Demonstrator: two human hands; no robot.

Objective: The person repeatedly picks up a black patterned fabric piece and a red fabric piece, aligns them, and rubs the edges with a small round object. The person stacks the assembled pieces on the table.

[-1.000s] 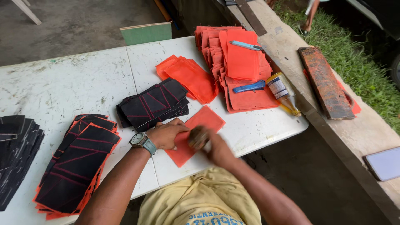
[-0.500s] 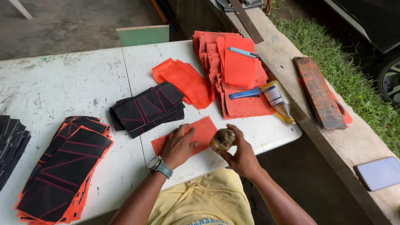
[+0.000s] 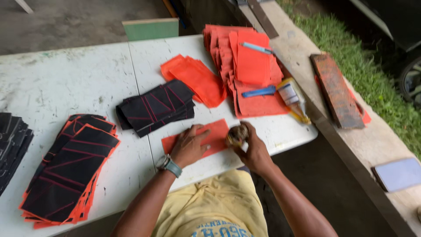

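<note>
Right hand point(image 3: 253, 151) wraps round brownish object point(image 3: 237, 134), motion-blurred, kind can't tell. Left hand point(image 3: 189, 145) covers mid part of orange sheet point(image 3: 215, 134). Black stack point(image 3: 13, 142) at far left cut by frame edge. Wheel point(image 3: 412, 81) at right edge only partly in shot. Bottle point(image 3: 293, 99) label too small to make out. Shirt point(image 3: 210, 206) print cut off at btm edge.

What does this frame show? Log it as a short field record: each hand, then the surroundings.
left hand: pressed flat on an orange sheet, watch on wrist
right hand: gripping a small round brownish object at the sheet's right edge
table: white, scuffed
stacks: black pieces with red lines; orange sheets
tools: blue pen; glue bottle
</note>
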